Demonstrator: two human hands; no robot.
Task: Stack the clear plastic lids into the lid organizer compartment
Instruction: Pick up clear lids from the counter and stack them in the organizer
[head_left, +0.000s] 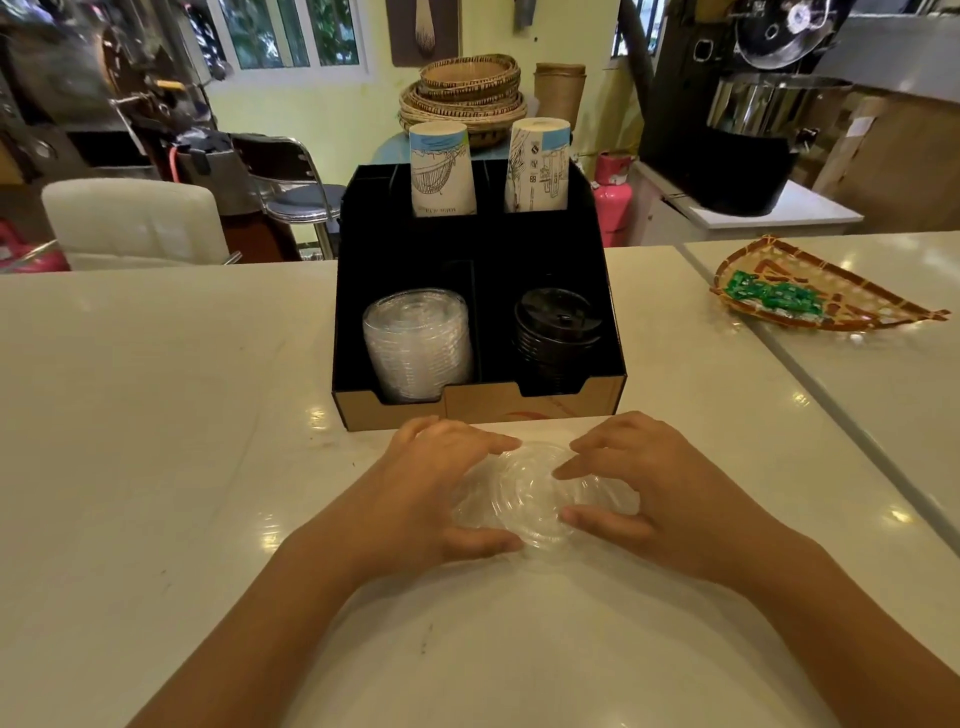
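White and glossy, the bench (156, 415) is carrying a black cardboard organizer (478, 405) that is standing just beyond the person's hands. Its front left compartment is holding a tall stack of clear lids (415, 343), and the front right one is holding a stack of black lids (558, 332); two upside-down paper cups (441, 171) are standing in the back compartments. Near the bench's front edge, the left hand (431, 493) and the right hand (649, 493) are curling around a few loose clear lids (535, 499) lying on the bench, fingers and thumbs touching the rims from both sides. Off to the right, a woven tray (810, 291) is holding green packets.
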